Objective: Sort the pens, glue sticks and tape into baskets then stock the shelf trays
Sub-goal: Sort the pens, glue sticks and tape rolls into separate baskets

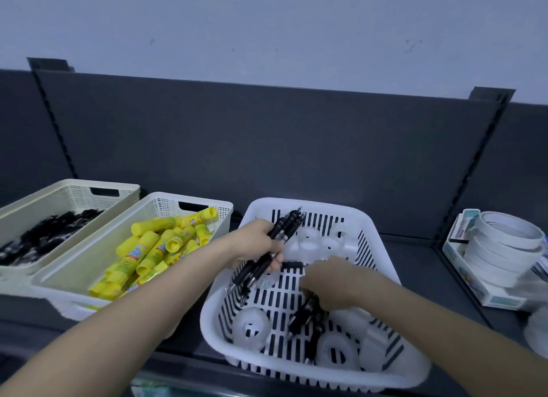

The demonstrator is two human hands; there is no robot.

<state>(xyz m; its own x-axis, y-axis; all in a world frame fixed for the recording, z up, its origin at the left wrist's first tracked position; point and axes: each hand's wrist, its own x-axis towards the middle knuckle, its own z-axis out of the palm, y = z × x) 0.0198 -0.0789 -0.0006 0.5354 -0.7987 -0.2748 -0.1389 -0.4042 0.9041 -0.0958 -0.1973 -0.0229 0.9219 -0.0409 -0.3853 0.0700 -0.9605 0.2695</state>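
A white slotted basket (367, 227) sits on the dark shelf in the middle. Over it, my left hand (255, 242) grips a bundle of black pens (284, 227) pointing up and right. My right hand (329, 281) is down inside the basket, fingers closed around more black pens (305, 313) lying on its floor. Clear tape rolls (250, 327) lie around them in the basket. Left of it, a cream basket (74, 266) holds yellow glue sticks (157, 245). The far-left cream basket (44, 195) holds black pens (44, 236).
A box of white tape rolls (504, 248) stands at the right edge of the shelf. The dark back panel (267, 147) rises behind all the baskets. The shelf's front edge runs just below the white basket.
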